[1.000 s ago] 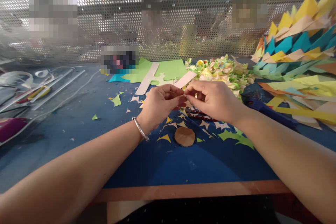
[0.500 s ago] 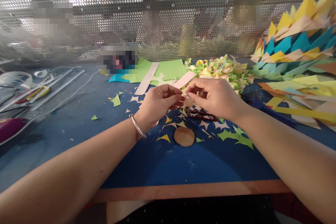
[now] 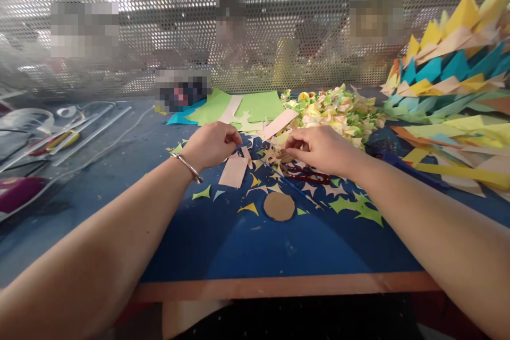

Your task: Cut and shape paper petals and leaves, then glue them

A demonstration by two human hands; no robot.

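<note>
My left hand is closed with curled fingers above pale pink paper pieces. Anything in its fingertips is hidden. My right hand makes a pinch beside a small heap of tan, round-edged pieces; what it holds, if anything, is too small to make out. In front of the hands lies a brown cardboard disc. A thin blue stick and dark red-handled scissors rest among green, yellow and pink paper offcuts.
Green paper sheets with a pink strip lie behind. A heap of small folded paper pieces stands beyond my right hand. Layered paper spikes and strips fill the right. Clear glue sticks and a cord lie left. Perforated metal closes the back.
My hands, close together before, have drawn apart; the left moved left, uncovering pink paper pieces. My right hand dropped slightly and remains near the tan pieces.
</note>
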